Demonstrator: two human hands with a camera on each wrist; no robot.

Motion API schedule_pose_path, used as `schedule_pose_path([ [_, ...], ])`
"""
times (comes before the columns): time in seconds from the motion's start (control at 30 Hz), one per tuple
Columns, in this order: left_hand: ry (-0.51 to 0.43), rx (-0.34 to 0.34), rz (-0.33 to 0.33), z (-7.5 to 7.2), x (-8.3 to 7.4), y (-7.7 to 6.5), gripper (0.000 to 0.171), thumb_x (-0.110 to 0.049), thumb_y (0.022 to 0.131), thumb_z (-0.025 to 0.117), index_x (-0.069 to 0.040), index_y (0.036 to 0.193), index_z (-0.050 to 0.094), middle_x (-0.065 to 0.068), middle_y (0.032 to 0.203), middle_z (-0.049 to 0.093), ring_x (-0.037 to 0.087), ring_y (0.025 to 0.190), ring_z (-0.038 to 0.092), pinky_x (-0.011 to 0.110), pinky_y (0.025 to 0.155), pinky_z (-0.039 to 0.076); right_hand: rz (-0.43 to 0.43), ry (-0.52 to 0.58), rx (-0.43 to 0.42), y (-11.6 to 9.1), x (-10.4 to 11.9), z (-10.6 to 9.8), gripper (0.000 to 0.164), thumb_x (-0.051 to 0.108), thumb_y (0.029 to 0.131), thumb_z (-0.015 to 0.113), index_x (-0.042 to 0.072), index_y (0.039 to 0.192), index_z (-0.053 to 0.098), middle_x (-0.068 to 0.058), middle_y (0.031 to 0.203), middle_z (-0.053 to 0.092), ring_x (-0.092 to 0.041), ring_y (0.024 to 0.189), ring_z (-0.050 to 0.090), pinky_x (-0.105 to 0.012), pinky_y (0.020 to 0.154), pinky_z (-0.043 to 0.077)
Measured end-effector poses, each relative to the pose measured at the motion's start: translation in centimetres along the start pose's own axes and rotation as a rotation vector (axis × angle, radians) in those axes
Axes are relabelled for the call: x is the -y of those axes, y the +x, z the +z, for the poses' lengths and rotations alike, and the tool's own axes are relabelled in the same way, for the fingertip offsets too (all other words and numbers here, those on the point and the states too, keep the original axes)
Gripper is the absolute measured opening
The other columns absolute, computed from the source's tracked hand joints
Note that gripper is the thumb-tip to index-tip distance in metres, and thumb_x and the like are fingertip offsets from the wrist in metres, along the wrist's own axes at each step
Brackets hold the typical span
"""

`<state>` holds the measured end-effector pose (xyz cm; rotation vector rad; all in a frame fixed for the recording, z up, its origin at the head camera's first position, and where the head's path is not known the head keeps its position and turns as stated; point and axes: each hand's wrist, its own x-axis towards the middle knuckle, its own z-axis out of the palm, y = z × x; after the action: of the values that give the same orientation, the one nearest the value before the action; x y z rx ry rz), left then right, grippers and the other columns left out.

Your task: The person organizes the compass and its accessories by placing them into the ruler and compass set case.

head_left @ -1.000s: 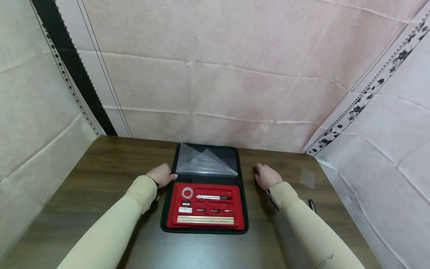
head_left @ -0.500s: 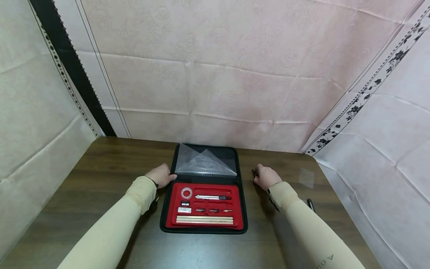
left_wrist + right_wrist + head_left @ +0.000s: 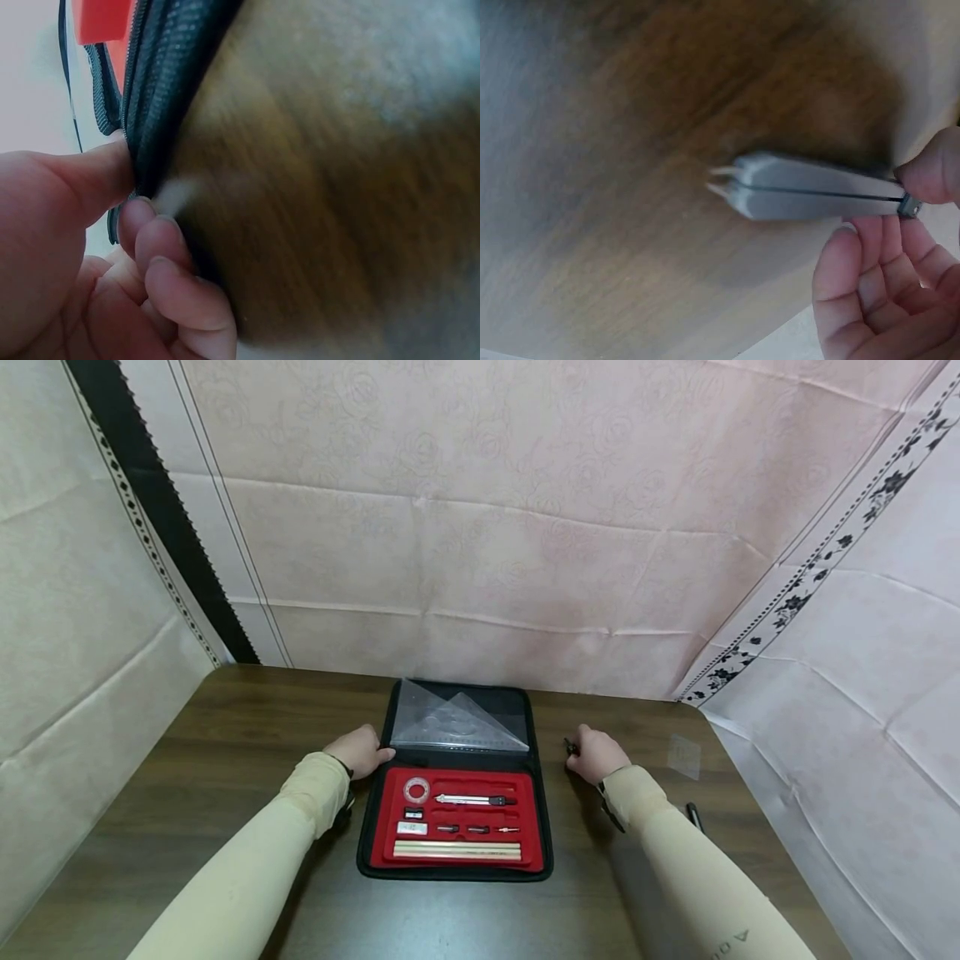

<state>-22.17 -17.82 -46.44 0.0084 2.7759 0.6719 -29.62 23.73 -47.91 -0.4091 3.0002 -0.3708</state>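
Holding: the right hand (image 3: 900,247) is pinching a grey divider (image 3: 817,196), legs closed together, at its hinge end between thumb and fingertips (image 3: 855,255)
Divider axis: the long axis is running away from the fingers, its two points (image 3: 718,180) heading outward just above the brown table (image 3: 630,150); whether the tips are touching the wood I cannot tell
Divider place: it is sitting off the right side of the open black case (image 3: 545,827), level with the seam between lid and tray, apart from the case edge
Nearer hand: the right hand (image 3: 596,754) is already carrying it; the left is lying across the case, well apart
Left hand: the left hand (image 3: 82,247) is pinching the zipped rim of the case (image 3: 154,97) between thumb and curled fingers (image 3: 161,247), steadying the left edge (image 3: 378,752)
Tray: the red tray (image 3: 525,793) is showing a compass (image 3: 472,799), a tape roll (image 3: 417,790) and pale rulers (image 3: 457,852)
Lid: clear set squares (image 3: 450,722) are lying in it
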Motion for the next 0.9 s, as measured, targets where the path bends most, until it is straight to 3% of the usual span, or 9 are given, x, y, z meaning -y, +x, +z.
schedule_pose_path([
  [0.13,0.000,0.007,0.002,0.0,0.1,0.2,0.031,-0.027,0.096,0.060,0.002,0.084,0.058,0.010,0.076,0.057,0.024,0.072,0.055,0.039,0.070,0.046,0.005,0.070,0.032,-0.5,0.3,-0.8,0.033,0.011,0.081,0.064,0.001,0.111,0.055,-0.014,0.095,0.064,-0.023,0.078,0.060,-0.041,0.071,0.049],
  [0.27,0.007,0.008,0.003,0.0,0.2,0.3,0.032,-0.027,0.096,0.060,0.003,0.088,0.060,0.012,0.080,0.059,0.024,0.075,0.056,0.041,0.073,0.048,0.031,0.185,0.082,-1.1,0.7,-2.2,0.045,0.014,0.087,0.062,0.004,0.130,0.053,-0.015,0.109,0.063,-0.026,0.091,0.060,-0.042,0.076,0.048],
  [0.57,0.009,0.003,0.000,0.0,0.2,0.3,0.032,-0.027,0.096,0.060,0.003,0.089,0.060,0.011,0.081,0.059,0.024,0.075,0.056,0.041,0.074,0.048,0.013,0.575,0.120,-2.0,1.4,-5.2,0.030,0.006,0.089,0.060,-0.003,0.116,0.052,-0.013,0.082,0.054,-0.020,0.074,0.066,-0.037,0.068,0.054],
  [0.9,0.008,0.001,-0.015,0.3,0.2,0.6,0.032,-0.028,0.096,0.061,0.003,0.093,0.059,0.011,0.083,0.059,0.025,0.077,0.057,0.043,0.076,0.048,-0.111,0.854,0.129,-4.2,4.5,-6.3,0.025,0.011,0.092,0.067,-0.001,0.112,0.056,-0.019,0.092,0.058,-0.035,0.091,0.066,-0.047,0.080,0.053],
])
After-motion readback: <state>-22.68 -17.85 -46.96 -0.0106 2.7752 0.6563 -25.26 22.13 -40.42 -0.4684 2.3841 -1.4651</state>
